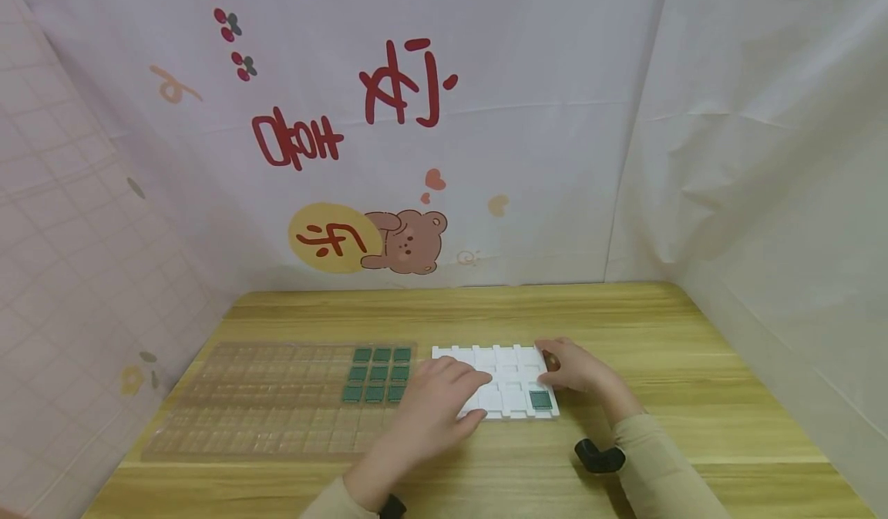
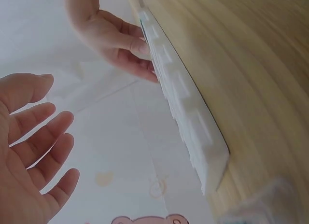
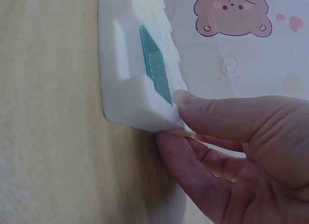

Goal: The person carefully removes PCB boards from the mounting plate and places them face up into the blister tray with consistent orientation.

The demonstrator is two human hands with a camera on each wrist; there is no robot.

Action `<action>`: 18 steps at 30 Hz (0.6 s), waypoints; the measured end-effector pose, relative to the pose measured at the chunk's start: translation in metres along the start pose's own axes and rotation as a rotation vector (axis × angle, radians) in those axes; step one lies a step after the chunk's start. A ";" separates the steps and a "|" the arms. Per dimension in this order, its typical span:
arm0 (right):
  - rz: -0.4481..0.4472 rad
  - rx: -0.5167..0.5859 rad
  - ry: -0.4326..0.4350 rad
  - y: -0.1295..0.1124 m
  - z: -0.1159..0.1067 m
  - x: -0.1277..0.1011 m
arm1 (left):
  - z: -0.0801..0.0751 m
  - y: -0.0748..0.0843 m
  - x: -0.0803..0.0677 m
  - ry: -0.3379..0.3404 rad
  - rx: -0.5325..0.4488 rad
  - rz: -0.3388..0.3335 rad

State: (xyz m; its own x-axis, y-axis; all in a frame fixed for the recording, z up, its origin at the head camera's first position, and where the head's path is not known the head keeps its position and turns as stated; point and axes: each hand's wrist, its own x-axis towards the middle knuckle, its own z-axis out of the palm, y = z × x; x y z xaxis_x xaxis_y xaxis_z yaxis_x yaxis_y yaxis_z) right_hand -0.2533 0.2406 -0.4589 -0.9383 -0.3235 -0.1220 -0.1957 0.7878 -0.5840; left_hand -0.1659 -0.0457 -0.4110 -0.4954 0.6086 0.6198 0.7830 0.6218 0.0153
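Observation:
A white compartment tray (image 1: 512, 380) lies on the table, one green chip (image 1: 540, 400) sitting in its near right pocket. My right hand (image 1: 577, 368) pinches the tray's right edge; in the right wrist view the thumb (image 3: 212, 115) is on the rim beside the chip (image 3: 157, 64), with fingers against the outer side. My left hand (image 1: 440, 399) hovers over the tray's left end, its fingers relaxed and apart, holding nothing. In the left wrist view that hand (image 2: 34, 151) is beside the white tray (image 2: 186, 103), with a gap between.
Left of the white tray lies a long clear plastic tray (image 1: 243, 399) with many small pockets. Several green chips (image 1: 379, 373) fill pockets at its right end, near my left hand. Printed cloth (image 1: 527, 156) hangs behind and on both sides of the wooden table (image 1: 694, 395).

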 end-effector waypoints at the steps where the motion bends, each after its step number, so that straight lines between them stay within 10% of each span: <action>1: 0.005 0.008 0.000 0.000 0.000 0.000 | 0.001 0.002 0.001 -0.006 0.001 0.002; 18: -0.018 0.040 0.004 0.001 0.000 -0.001 | 0.028 0.024 0.026 -0.172 -0.040 -0.093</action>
State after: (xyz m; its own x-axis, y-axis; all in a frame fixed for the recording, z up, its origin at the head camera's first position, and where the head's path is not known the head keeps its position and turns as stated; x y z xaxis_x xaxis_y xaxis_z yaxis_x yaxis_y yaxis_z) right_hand -0.2522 0.2420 -0.4591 -0.9359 -0.3352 -0.1085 -0.2008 0.7604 -0.6176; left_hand -0.1707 -0.0014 -0.4161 -0.6208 0.6264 0.4714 0.7433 0.6615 0.0998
